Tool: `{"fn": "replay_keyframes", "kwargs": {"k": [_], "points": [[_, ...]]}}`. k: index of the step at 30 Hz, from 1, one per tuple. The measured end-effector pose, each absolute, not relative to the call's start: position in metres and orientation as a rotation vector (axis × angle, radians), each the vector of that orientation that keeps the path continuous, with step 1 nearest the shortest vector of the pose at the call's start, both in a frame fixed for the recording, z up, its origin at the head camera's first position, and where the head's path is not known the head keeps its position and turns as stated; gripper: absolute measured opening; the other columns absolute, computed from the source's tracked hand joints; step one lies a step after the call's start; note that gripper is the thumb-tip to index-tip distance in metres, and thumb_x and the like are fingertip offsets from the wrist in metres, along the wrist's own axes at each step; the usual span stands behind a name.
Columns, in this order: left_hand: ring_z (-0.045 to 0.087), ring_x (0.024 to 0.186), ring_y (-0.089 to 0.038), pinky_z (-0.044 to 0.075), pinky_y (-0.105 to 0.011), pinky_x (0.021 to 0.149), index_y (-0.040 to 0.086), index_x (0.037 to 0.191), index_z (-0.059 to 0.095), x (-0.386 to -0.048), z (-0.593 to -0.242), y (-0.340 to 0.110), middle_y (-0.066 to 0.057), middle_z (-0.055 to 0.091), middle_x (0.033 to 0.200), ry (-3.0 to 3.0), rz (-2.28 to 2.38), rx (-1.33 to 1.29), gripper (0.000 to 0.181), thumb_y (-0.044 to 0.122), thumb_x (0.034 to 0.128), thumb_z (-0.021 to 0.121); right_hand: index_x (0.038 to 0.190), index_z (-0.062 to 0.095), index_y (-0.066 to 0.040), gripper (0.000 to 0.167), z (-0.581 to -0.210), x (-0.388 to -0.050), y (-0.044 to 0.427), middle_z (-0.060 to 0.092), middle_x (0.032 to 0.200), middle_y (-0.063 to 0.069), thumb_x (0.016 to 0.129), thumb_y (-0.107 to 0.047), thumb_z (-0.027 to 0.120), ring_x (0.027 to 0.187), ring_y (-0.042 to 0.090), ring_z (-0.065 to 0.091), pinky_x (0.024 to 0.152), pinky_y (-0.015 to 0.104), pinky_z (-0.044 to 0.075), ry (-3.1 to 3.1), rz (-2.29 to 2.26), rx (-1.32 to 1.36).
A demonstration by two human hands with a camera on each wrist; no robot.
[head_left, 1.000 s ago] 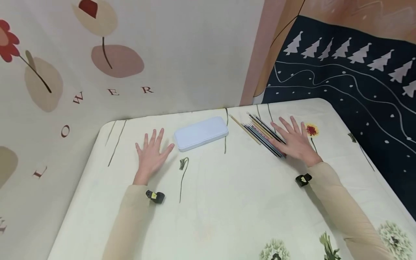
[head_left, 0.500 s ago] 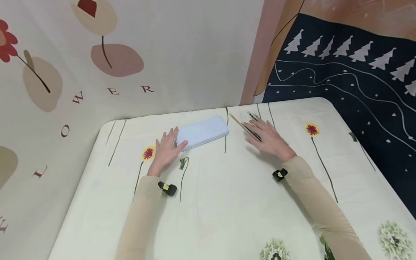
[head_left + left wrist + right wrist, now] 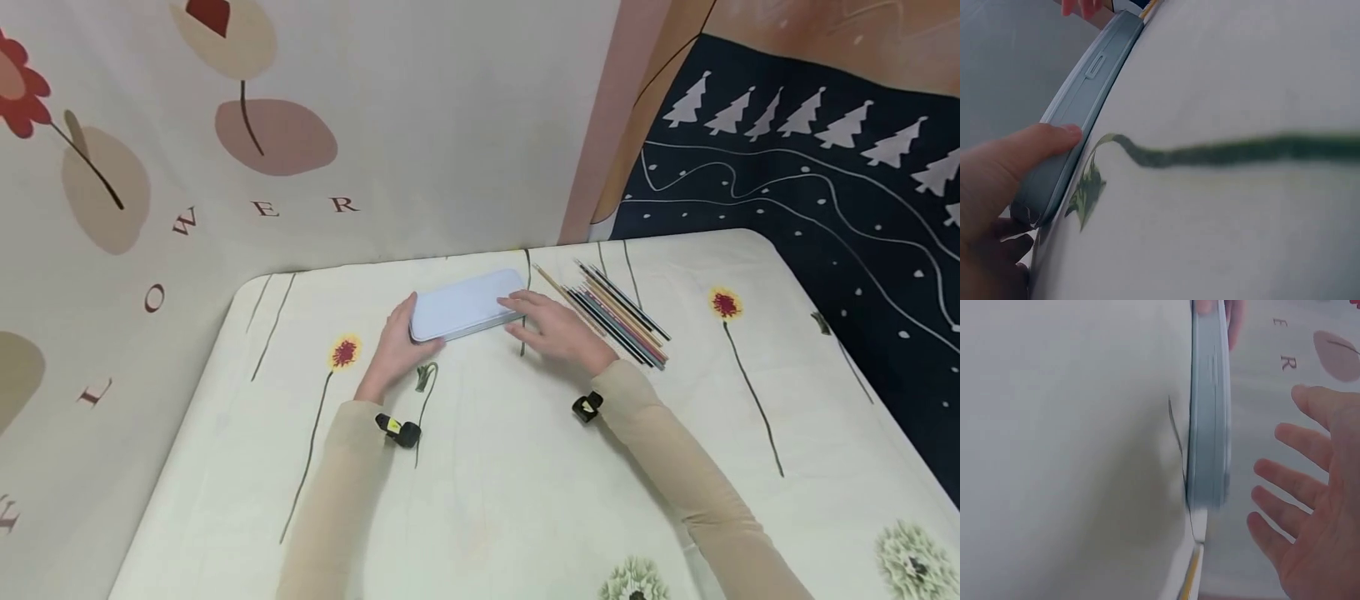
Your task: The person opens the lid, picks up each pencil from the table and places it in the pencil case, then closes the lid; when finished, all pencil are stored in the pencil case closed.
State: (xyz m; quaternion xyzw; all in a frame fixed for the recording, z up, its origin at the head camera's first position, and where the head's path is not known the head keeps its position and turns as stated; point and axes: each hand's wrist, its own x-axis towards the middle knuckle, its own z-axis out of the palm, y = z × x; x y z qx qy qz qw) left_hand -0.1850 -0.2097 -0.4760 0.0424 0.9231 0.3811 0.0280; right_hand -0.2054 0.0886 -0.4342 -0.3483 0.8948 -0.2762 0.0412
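A pale blue pencil case point(image 3: 467, 305) lies near the back of the table. My left hand point(image 3: 392, 352) grips its left end. In the left wrist view the thumb point(image 3: 1041, 145) presses on the case's front side point(image 3: 1075, 112), with fingers curled round the end. My right hand point(image 3: 558, 331) hovers by the case's right end, fingers spread. From the right wrist view, those fingers point(image 3: 1291, 481) stand apart from the case point(image 3: 1209, 419). Right of it lie several pencils point(image 3: 618, 315) in a loose bundle, one yellowish pencil point(image 3: 555, 286) set slightly apart.
A white cloth with printed flowers point(image 3: 480, 483) covers the table. A pale patterned curtain point(image 3: 450, 125) rises behind the table's back edge, and a dark blue cloth with white trees point(image 3: 787, 183) hangs at the right.
My left hand has moved right from the bare cloth and taken hold of the case's left end. My right hand has moved left, off the pencils, to the case's right end.
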Motion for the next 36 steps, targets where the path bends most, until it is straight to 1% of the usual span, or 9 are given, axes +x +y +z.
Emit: {"fn": "replay_keyframes", "kwargs": {"k": [3, 8, 13, 15, 21, 24, 29, 31, 36], "points": [[0.022, 0.141, -0.035, 0.019, -0.045, 0.115, 0.001, 0.153, 0.018, -0.187, -0.477, -0.209, -0.021, 0.024, 0.154, 2.834, 1.262, 0.089, 0.099, 0.026, 0.0797, 0.08, 0.143, 0.049, -0.011, 0.047, -0.436, -0.206, 0.075, 0.044, 0.145, 0.014, 0.1, -0.03, 0.053, 0.135, 0.028, 0.037, 0.108, 0.045, 0.034, 2.722, -0.854, -1.095], [0.027, 0.14, -0.033, 0.021, -0.044, 0.115, 0.006, 0.152, 0.026, -0.189, -0.476, -0.207, -0.019, 0.03, 0.152, 2.821, 1.321, 0.052, 0.095, 0.029, 0.0777, 0.081, 0.139, 0.054, -0.01, 0.044, -0.442, -0.208, 0.062, 0.05, 0.14, 0.013, 0.097, -0.02, 0.06, 0.132, 0.027, 0.041, 0.109, 0.04, 0.033, 2.74, -0.834, -1.155], [0.025, 0.141, -0.031, 0.019, -0.043, 0.115, 0.011, 0.151, 0.031, -0.193, -0.474, -0.204, -0.015, 0.031, 0.153, 2.77, 1.372, 0.048, 0.091, 0.03, 0.0778, 0.081, 0.132, 0.06, -0.01, 0.042, -0.446, -0.209, 0.059, 0.056, 0.133, 0.013, 0.092, -0.016, 0.067, 0.125, 0.029, 0.048, 0.114, 0.044, 0.025, 2.814, -0.841, -1.194], [0.024, 0.142, -0.03, 0.019, -0.042, 0.115, 0.011, 0.151, 0.032, -0.193, -0.472, -0.203, -0.015, 0.03, 0.154, 2.746, 1.379, 0.042, 0.089, 0.031, 0.0786, 0.081, 0.13, 0.061, -0.01, 0.04, -0.447, -0.21, 0.059, 0.057, 0.132, 0.012, 0.091, -0.016, 0.068, 0.123, 0.029, 0.048, 0.114, 0.045, 0.024, 2.838, -0.866, -1.184], [0.023, 0.142, -0.03, 0.018, -0.043, 0.115, 0.011, 0.15, 0.034, -0.194, -0.469, -0.201, -0.014, 0.03, 0.154, 2.692, 1.399, -0.009, 0.088, 0.034, 0.0787, 0.08, 0.122, 0.067, -0.009, 0.033, -0.449, -0.212, 0.06, 0.061, 0.127, 0.009, 0.09, -0.014, 0.069, 0.12, 0.027, 0.05, 0.103, 0.044, 0.037, 2.871, -0.982, -1.146], [0.024, 0.142, -0.029, 0.019, -0.041, 0.115, 0.011, 0.149, 0.037, -0.194, -0.467, -0.201, -0.014, 0.031, 0.154, 2.662, 1.429, -0.033, 0.087, 0.034, 0.0778, 0.081, 0.119, 0.069, -0.009, 0.03, -0.45, -0.214, 0.06, 0.062, 0.123, 0.009, 0.09, -0.013, 0.07, 0.118, 0.027, 0.051, 0.099, 0.044, 0.038, 2.871, -1.054, -1.134], [0.027, 0.141, -0.027, 0.023, -0.035, 0.114, 0.008, 0.147, 0.039, -0.195, -0.466, -0.202, -0.016, 0.033, 0.152, 2.584, 1.517, -0.049, 0.084, 0.032, 0.0779, 0.081, 0.113, 0.072, -0.008, 0.026, -0.454, -0.218, 0.06, 0.065, 0.118, 0.008, 0.088, -0.012, 0.071, 0.114, 0.024, 0.053, 0.101, 0.042, 0.037, 2.874, -1.175, -1.11], [0.028, 0.14, -0.028, 0.024, -0.035, 0.114, 0.007, 0.146, 0.04, -0.196, -0.465, -0.202, -0.017, 0.034, 0.151, 2.555, 1.548, -0.052, 0.083, 0.031, 0.0784, 0.081, 0.111, 0.073, -0.007, 0.025, -0.454, -0.22, 0.06, 0.066, 0.116, 0.008, 0.086, -0.012, 0.072, 0.112, 0.024, 0.054, 0.101, 0.04, 0.038, 2.89, -1.196, -1.139], [0.032, 0.138, -0.029, 0.022, -0.041, 0.114, 0.007, 0.144, 0.044, -0.195, -0.461, -0.203, -0.017, 0.04, 0.147, 2.53, 1.565, -0.071, 0.075, 0.033, 0.0825, 0.077, 0.105, 0.075, -0.007, 0.023, -0.453, -0.223, 0.06, 0.07, 0.107, 0.007, 0.083, -0.012, 0.072, 0.101, 0.024, 0.06, 0.092, 0.038, 0.047, 2.991, -1.159, -1.308]]}}
